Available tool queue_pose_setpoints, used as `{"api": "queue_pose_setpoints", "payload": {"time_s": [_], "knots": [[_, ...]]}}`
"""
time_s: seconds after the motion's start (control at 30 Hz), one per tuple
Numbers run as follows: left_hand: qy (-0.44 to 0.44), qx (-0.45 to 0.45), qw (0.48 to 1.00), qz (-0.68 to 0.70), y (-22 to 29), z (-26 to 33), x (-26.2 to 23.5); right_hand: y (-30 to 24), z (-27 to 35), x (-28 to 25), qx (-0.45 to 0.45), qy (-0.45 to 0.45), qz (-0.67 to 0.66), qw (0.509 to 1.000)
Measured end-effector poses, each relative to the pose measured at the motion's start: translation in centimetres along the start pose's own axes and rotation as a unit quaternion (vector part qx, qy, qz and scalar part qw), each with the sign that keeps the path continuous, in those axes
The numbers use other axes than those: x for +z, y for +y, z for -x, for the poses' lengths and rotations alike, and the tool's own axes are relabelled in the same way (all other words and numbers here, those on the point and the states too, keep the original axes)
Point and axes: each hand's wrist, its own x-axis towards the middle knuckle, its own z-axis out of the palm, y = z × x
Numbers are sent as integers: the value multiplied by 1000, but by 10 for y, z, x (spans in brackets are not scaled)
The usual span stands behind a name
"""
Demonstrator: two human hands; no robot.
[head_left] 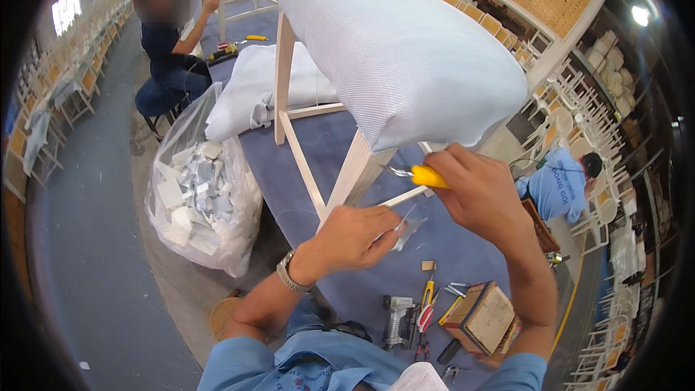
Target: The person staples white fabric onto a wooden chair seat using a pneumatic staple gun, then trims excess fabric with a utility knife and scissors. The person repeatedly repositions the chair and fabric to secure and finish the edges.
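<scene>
A wooden chair with a light blue padded fabric seat [405, 51] stands before me on a blue-covered table. My right hand [478, 192] grips a yellow-handled tool [429, 177] with a thin metal tip. That tip is beside the top of the chair's near leg [360, 166], just below the fabric corner. Lower down, next to the same leg, my left hand [355, 242] pinches a thin, pale scrap of fabric [410, 233]. Part of the scrap is hidden by the fingers.
A staple gun [397, 321], pliers and a box [481, 317] lie near me on the table [289, 166]. A clear bag of scraps [206, 195] stands left; folded pale fabric [250, 94] lies behind the chair. One person [170, 51] sits far left, another [556, 185] right, among rows of chairs.
</scene>
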Motion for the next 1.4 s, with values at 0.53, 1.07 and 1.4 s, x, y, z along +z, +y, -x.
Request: {"api": "queue_pose_setpoints", "payload": {"time_s": [0.53,1.07,1.4], "knots": [[55,-511,855,74,-67,241,-4,-85,498,293,680,65,-158,713],[282,-584,714,-265,-339,338,-208,-86,85,239,422,250,-562,666],[264,-416,870,-1,-449,172,-287,-131,-45,233,441,451,-440,639]]}}
